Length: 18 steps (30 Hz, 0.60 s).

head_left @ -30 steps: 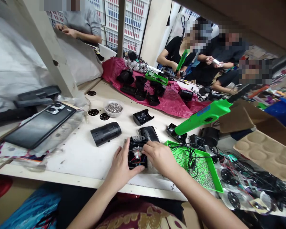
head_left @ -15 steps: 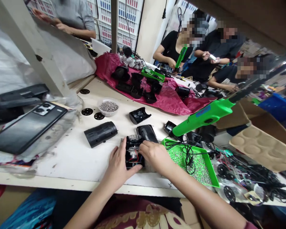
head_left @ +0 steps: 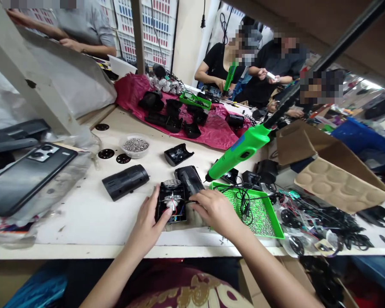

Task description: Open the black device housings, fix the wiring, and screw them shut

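An open black housing [head_left: 179,213] with a small fan, a motor and red wires lies on the table in front of me. My left hand [head_left: 154,214] grips its left side, with the thumb over the motor. Just right of the housing, my right hand [head_left: 208,205] pinches a thin black cable [head_left: 190,201]. Behind my fingers lies a black shell [head_left: 189,179]. A black cylinder [head_left: 125,181] rests to the left, and a curved black shell [head_left: 178,154] lies further back.
A green tray [head_left: 259,214] of screws is at right, under a hanging green electric screwdriver [head_left: 239,152]. Also around are a bowl of screws [head_left: 136,145], a phone [head_left: 28,177], a cardboard box [head_left: 340,171] and loose wired parts. Several people work beyond.
My right hand has drawn back right from the fan, with the black cable now showing. My left thumb has moved onto the motor. The view has shifted, and the screwdriver hangs further left.
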Each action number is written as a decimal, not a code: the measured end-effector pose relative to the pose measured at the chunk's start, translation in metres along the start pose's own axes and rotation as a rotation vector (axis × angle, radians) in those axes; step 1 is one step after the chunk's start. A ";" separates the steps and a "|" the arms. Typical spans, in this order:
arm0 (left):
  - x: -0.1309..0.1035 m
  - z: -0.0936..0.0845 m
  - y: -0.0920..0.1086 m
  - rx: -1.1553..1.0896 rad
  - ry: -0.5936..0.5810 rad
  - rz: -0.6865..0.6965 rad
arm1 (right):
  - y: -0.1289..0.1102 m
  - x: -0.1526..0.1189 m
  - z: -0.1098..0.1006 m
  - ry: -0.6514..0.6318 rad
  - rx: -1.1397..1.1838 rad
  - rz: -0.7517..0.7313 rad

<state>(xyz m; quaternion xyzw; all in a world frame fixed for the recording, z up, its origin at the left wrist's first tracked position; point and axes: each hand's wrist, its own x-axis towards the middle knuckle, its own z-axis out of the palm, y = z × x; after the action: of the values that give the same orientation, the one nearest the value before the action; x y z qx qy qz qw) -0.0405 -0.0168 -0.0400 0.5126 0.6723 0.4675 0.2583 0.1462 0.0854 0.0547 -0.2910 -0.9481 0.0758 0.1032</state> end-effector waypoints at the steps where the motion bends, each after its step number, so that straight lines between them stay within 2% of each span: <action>1: 0.000 0.000 0.000 -0.006 0.000 -0.005 | -0.001 0.000 0.001 0.011 0.004 0.000; 8: 0.002 -0.004 0.002 -0.168 -0.048 -0.100 | -0.010 -0.003 0.006 0.093 0.044 -0.071; 12: 0.003 -0.006 0.004 -0.214 -0.065 -0.108 | -0.014 -0.005 0.010 0.030 0.001 -0.038; 18: -0.001 0.000 0.003 -0.098 -0.011 -0.030 | -0.018 -0.008 0.011 -0.046 -0.045 0.029</action>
<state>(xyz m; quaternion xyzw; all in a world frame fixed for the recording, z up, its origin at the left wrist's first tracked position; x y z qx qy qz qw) -0.0391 -0.0182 -0.0374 0.4916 0.6551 0.4929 0.2937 0.1406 0.0657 0.0466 -0.3050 -0.9474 0.0626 0.0738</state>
